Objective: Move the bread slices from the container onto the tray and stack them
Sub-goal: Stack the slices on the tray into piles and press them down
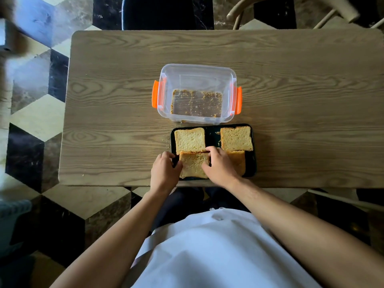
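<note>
Soft daylight, moderately dim, surface (124, 96) evenly lit, bluish glare on floor tiles (35, 21) far-left of surface, heavy motion blur there, wide-angle bowing of surface edges, white shirt (218, 246) below surface slightly blown, deep shadow under surface's near edge

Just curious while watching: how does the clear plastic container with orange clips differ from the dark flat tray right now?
The clear plastic container with orange clips holds only crumbs; the dark flat tray carries four bread slices. The container is deep and see-through, the tray shallow and opaque. Both hands work at the tray; none touches the container. Both sit on the wooden table.
</note>
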Demonstrator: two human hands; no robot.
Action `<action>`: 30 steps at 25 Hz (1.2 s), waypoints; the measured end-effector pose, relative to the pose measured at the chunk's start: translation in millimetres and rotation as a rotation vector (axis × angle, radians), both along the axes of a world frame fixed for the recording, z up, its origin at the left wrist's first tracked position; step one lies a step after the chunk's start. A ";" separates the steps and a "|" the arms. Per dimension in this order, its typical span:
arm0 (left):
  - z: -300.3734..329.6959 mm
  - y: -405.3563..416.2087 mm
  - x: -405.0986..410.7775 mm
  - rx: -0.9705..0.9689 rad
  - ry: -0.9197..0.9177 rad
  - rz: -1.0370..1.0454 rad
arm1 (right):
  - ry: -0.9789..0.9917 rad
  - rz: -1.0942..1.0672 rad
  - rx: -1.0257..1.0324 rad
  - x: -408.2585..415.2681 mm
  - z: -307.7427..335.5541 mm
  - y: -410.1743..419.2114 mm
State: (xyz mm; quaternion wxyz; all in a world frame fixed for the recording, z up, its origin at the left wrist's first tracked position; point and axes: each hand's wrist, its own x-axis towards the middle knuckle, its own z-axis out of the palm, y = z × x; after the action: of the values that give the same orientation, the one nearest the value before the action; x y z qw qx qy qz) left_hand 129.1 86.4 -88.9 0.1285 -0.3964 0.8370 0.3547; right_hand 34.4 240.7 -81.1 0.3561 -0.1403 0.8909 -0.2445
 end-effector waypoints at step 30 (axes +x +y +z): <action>-5.9 -2.7 -47.1 0.190 -0.085 0.198 | -0.037 -0.187 0.029 -42.1 -8.1 -60.0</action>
State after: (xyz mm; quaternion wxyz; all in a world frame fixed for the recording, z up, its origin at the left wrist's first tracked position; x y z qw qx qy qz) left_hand 82.1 83.7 -94.7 0.1651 -0.4775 0.7504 0.4262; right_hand -7.7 180.7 -89.3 0.3502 -0.0466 0.8968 -0.2664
